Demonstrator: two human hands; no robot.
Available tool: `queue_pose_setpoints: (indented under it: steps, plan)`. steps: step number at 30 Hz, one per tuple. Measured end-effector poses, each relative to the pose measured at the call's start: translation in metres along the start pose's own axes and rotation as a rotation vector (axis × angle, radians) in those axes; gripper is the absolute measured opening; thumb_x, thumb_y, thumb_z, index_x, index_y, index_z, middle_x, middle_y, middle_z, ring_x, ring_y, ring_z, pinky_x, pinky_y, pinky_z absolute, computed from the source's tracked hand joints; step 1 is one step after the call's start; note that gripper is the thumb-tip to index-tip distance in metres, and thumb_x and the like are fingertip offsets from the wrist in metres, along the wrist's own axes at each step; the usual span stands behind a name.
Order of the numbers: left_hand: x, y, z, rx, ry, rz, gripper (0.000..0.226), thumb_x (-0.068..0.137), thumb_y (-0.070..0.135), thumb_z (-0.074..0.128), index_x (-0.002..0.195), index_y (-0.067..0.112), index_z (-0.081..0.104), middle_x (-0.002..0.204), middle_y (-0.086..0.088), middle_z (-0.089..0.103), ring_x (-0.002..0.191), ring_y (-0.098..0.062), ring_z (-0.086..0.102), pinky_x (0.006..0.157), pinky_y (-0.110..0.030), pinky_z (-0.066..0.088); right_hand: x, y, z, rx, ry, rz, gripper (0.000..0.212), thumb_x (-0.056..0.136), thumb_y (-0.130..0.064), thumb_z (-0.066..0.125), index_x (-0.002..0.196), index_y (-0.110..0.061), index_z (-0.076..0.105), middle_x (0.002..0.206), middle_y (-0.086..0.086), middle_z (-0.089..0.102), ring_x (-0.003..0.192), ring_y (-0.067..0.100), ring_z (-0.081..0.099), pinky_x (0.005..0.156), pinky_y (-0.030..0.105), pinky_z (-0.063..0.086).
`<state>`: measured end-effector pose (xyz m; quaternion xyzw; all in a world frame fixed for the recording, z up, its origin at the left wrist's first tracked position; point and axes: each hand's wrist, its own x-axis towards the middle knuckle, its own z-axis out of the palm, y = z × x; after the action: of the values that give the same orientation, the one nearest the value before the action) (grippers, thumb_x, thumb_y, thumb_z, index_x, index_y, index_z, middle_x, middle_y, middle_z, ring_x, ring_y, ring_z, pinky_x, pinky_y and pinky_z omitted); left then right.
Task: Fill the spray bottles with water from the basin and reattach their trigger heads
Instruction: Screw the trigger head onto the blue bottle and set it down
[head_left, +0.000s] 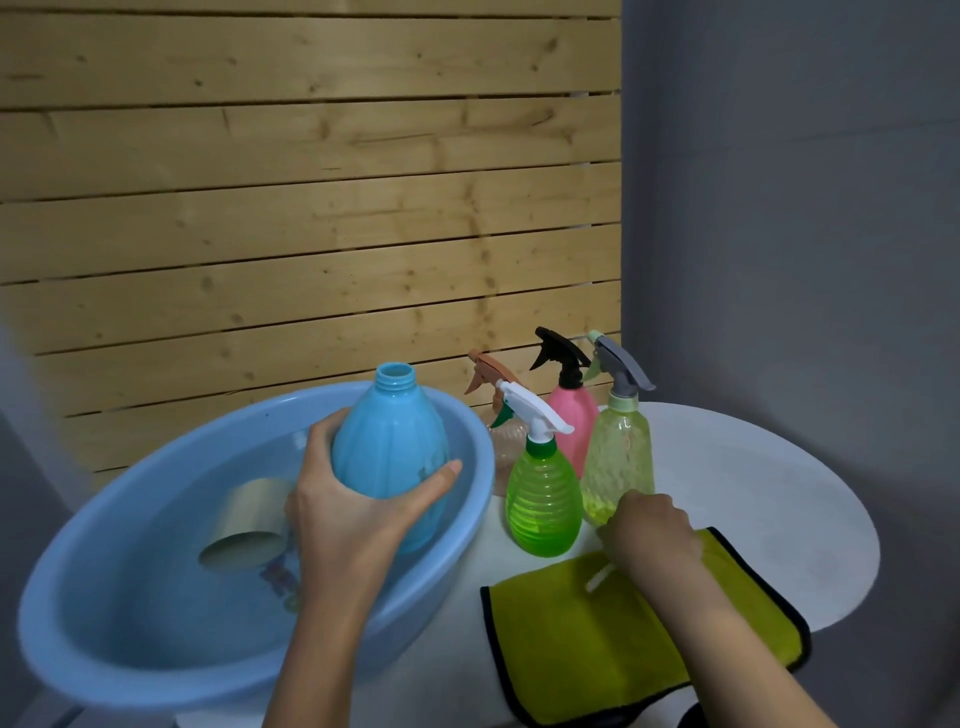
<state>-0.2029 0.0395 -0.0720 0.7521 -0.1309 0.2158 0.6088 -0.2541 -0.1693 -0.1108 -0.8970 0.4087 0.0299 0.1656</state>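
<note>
**At white table: neck up, uncapped**

Nearest, our right hand closes on a blurred white tube over the yellow-green cloth. Left of it, our left hand grips the pale blue plastic bottle upright in the blue basin, open neck up. We judge the right hand caps it.

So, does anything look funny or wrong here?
Yes. The blue bottle in the left hand has no trigger head, unlike the four bottles beside it. A beige cup lies tipped on its side in the basin. Nothing looks spilled or broken.
</note>
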Motion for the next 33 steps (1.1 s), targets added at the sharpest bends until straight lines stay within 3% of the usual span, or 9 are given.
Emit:
queue_pose_setpoints:
  steps: [7, 11, 14, 18, 20, 23, 25, 28, 33]
  plan:
    - [0.001, 0.0, 0.002, 0.002, 0.019, -0.008, 0.08, 0.042, 0.032, 0.095, 0.107, 0.036, 0.048, 0.097, 0.017, 0.055, 0.092, -0.015, 0.054, 0.079, -0.032, 0.046, -0.014, -0.007, -0.008, 0.148, 0.286, -0.093, 0.03, 0.1, -0.031, 0.04, 0.119, -0.018, 0.059, 0.114, 0.008, 0.058, 0.108, 0.029, 0.055, 0.072, 0.03, 0.037]
    - [0.001, 0.001, 0.003, -0.011, 0.018, -0.02, 0.079, 0.042, 0.03, 0.095, 0.107, 0.035, 0.049, 0.094, 0.021, 0.054, 0.089, -0.011, 0.053, 0.075, -0.026, 0.041, -0.024, -0.013, -0.012, 0.304, 0.449, -0.15, 0.03, 0.097, -0.037, 0.044, 0.115, -0.02, 0.061, 0.098, 0.01, 0.062, 0.096, 0.033, 0.057, 0.067, 0.031, 0.037]
    - [0.0, 0.002, 0.004, -0.005, 0.012, -0.019, 0.079, 0.042, 0.032, 0.094, 0.106, 0.035, 0.048, 0.095, 0.019, 0.054, 0.089, -0.011, 0.052, 0.075, -0.026, 0.04, -0.027, -0.017, -0.013, 0.464, 0.576, -0.235, 0.024, 0.094, -0.037, 0.052, 0.103, -0.019, 0.064, 0.077, 0.004, 0.057, 0.074, 0.026, 0.052, 0.059, 0.03, 0.038]
    - [0.001, 0.002, 0.003, -0.008, 0.008, -0.045, 0.078, 0.042, 0.031, 0.095, 0.105, 0.036, 0.049, 0.094, 0.019, 0.055, 0.089, -0.012, 0.054, 0.074, -0.028, 0.042, -0.027, -0.025, -0.01, 0.59, 0.718, -0.478, 0.013, 0.091, -0.033, 0.06, 0.092, -0.021, 0.064, 0.066, -0.006, 0.056, 0.057, 0.011, 0.05, 0.05, 0.026, 0.04]
    - [0.002, 0.0, 0.003, -0.021, 0.001, -0.066, 0.079, 0.04, 0.031, 0.095, 0.104, 0.036, 0.05, 0.097, 0.018, 0.057, 0.092, -0.014, 0.056, 0.077, -0.033, 0.048, -0.027, -0.029, -0.011, 0.668, 0.731, -0.561, 0.008, 0.09, -0.031, 0.063, 0.091, -0.023, 0.064, 0.066, -0.011, 0.055, 0.056, 0.005, 0.05, 0.05, 0.018, 0.037]
    - [0.003, 0.0, 0.003, -0.054, -0.012, -0.097, 0.078, 0.041, 0.027, 0.095, 0.104, 0.036, 0.05, 0.097, 0.021, 0.055, 0.089, -0.005, 0.056, 0.076, -0.032, 0.048, -0.026, -0.034, -0.01, 0.784, 0.746, -0.61, 0.007, 0.09, -0.027, 0.063, 0.096, -0.024, 0.066, 0.074, -0.006, 0.064, 0.061, 0.009, 0.058, 0.055, 0.033, 0.05]
    - [0.003, 0.0, 0.003, -0.076, -0.019, -0.109, 0.074, 0.042, 0.024, 0.095, 0.099, 0.036, 0.049, 0.094, 0.021, 0.055, 0.085, 0.004, 0.053, 0.07, -0.026, 0.045, -0.027, -0.038, -0.01, 0.826, 0.759, -0.608, 0.01, 0.09, -0.027, 0.062, 0.1, -0.026, 0.065, 0.076, -0.006, 0.065, 0.062, 0.009, 0.06, 0.056, 0.036, 0.052]
    - [0.003, 0.0, 0.002, -0.1, -0.023, -0.139, 0.068, 0.042, 0.021, 0.095, 0.089, 0.036, 0.049, 0.089, 0.02, 0.056, 0.079, 0.007, 0.053, 0.062, -0.017, 0.042, -0.027, -0.046, -0.013, 0.913, 0.717, -0.638, 0.01, 0.09, -0.026, 0.063, 0.098, -0.029, 0.066, 0.077, -0.011, 0.065, 0.066, 0.006, 0.06, 0.058, 0.026, 0.049]
    - [0.004, -0.003, 0.002, -0.103, 0.002, -0.168, 0.07, 0.041, 0.022, 0.095, 0.093, 0.035, 0.051, 0.089, 0.02, 0.057, 0.079, 0.007, 0.053, 0.06, -0.015, 0.04, -0.028, -0.066, -0.024, 1.105, 0.589, -0.689, 0.013, 0.09, -0.021, 0.064, 0.094, -0.033, 0.066, 0.078, -0.012, 0.067, 0.066, 0.009, 0.06, 0.056, 0.02, 0.048]
